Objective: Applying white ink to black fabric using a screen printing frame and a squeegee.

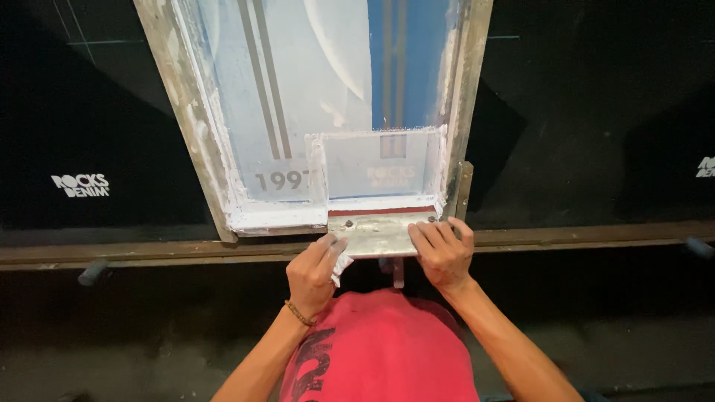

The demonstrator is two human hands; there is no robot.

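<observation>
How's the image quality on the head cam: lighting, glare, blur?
Head view: light falls unevenly, bright on the printing screen and its wooden frame, while the black fabric and the floor below sink into near-black with little detail. No hard glare; the metal plate shows a soft sheen. Left hand and right hand are fairly sharp. Straight edges bow slightly, a wide-lens effect.

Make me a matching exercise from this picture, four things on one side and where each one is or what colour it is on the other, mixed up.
Things:
1. left hand
2. right hand
3. screen frame
4. shirt

Descriptions:
A. red, at the bottom of the view
B. on the right end of the metal squeegee handle
C. wooden, smeared with white paint
D. bracelet at its wrist, holding a white rag

Pairs: 1-D, 2-B, 3-C, 4-A
</observation>
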